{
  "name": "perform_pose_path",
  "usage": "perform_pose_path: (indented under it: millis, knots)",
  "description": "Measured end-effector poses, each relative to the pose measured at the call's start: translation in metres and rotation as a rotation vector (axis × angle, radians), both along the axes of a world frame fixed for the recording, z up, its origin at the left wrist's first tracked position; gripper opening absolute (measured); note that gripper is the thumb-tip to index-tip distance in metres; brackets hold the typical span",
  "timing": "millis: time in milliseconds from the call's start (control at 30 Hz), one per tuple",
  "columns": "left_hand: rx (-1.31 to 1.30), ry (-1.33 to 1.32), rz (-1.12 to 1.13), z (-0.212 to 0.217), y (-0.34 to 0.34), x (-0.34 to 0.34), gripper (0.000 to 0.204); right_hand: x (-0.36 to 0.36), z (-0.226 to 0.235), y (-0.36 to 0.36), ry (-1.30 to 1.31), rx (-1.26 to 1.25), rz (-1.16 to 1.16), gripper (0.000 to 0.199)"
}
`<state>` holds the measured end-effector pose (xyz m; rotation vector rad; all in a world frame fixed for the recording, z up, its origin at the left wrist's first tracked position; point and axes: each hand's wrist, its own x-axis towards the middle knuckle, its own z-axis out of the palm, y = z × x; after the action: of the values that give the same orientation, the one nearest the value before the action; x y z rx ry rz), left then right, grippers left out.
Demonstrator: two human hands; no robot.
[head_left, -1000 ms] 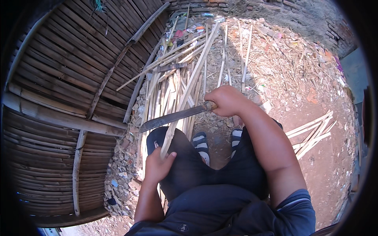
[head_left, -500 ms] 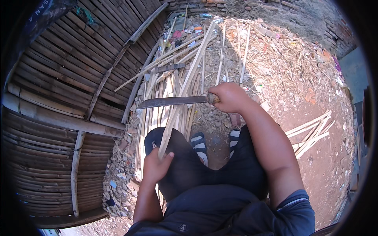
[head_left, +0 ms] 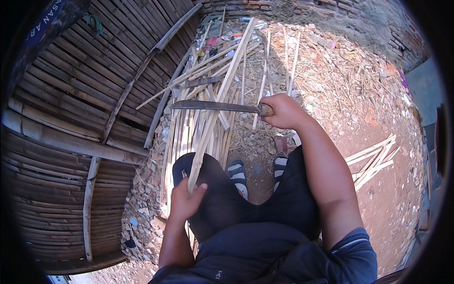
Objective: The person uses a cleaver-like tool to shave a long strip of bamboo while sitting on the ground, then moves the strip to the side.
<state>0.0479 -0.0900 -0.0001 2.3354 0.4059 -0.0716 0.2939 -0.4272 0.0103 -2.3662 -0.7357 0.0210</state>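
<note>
My left hand [head_left: 186,199] is closed around the near end of a long, pale bamboo strip [head_left: 231,78]. The strip slants away across my left knee, its far end toward the brick wall. Gripped by its wooden handle in my right hand [head_left: 283,111] is a machete [head_left: 198,105]. Its dark blade points left and lies across the strip around mid-length; whether the edge bites into it I cannot tell. Beneath, by my left knee, lies a bundle of split bamboo strips [head_left: 182,137].
A bamboo-slat wall [head_left: 61,109] rises on the left, and a brick wall [head_left: 326,12] closes the far side. Several loose strips [head_left: 373,158] lie crossed on the dirt to the right. A short dark wooden piece [head_left: 203,81] rests on the far strips. Rubble, shavings and litter cover the ground.
The machete and my right hand have moved farther away along the strip. My left hand keeps its hold, shifted only slightly left.
</note>
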Motion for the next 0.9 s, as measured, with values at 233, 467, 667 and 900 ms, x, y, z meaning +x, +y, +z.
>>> perform_pose_path:
  millis: [233,467,667,900]
  knots:
    - [-0.162,-0.008,-0.005,0.003,0.004,-0.010,0.032,-0.017,0.002,0.021,-0.089,-0.097,0.207,0.034]
    - [-0.183,-0.054,-0.024,0.019,0.005,-0.011,0.030,-0.009,0.010,0.003,-0.151,0.038,0.060,0.031]
    - [-0.245,-0.067,-0.022,0.019,-0.002,-0.005,0.030,-0.014,0.011,0.004,-0.178,0.059,0.089,0.026]
    - [-0.270,-0.074,-0.028,0.018,0.001,-0.005,0.029,-0.012,0.018,0.000,-0.171,-0.041,0.081,0.029]
